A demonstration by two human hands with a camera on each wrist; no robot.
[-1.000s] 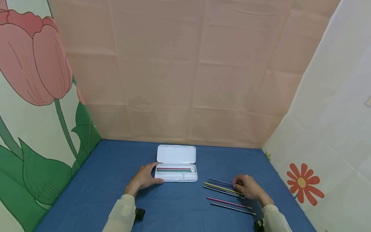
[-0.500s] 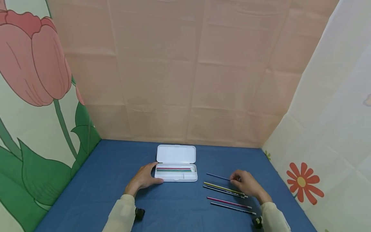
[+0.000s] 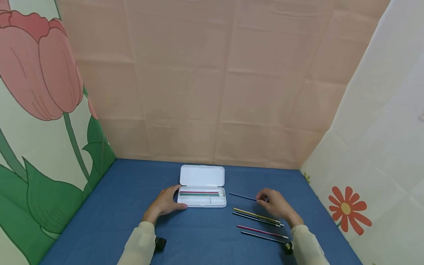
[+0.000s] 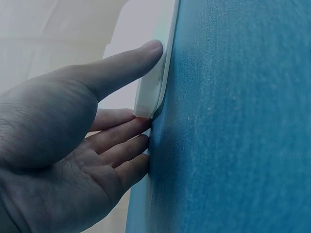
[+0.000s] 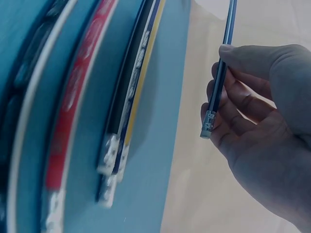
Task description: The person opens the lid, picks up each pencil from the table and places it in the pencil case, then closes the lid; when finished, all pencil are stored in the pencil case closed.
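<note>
A white pencil case [image 3: 195,201] lies with its lid [image 3: 202,176] raised back, and several pencils [image 3: 198,193] rest in its rear part. My left hand [image 3: 163,202] holds the case by its left end, thumb along the front edge and fingers at the back corner. In the left wrist view the thumb [image 4: 131,63] lies straight along the case wall. To the right of the case, my right hand [image 3: 276,203] pinches a dark blue pencil [image 3: 241,196] near its eraser end. Its other end points at the case. In the right wrist view the pencil's metal ferrule [image 5: 209,119] shows below the thumb.
On the blue cloth [image 3: 198,239] nearer the front lie a yellow pencil [image 3: 248,212] with dark ones beside it, a red pencil [image 3: 258,231] and a black pencil [image 3: 261,236]. A tan sheet [image 3: 212,92] stands behind the table, with patterned sheets at both sides.
My right hand has lifted the dark blue pencil away from beside the yellow one and carried it left and back toward the case. The left hand has stayed on the case.
</note>
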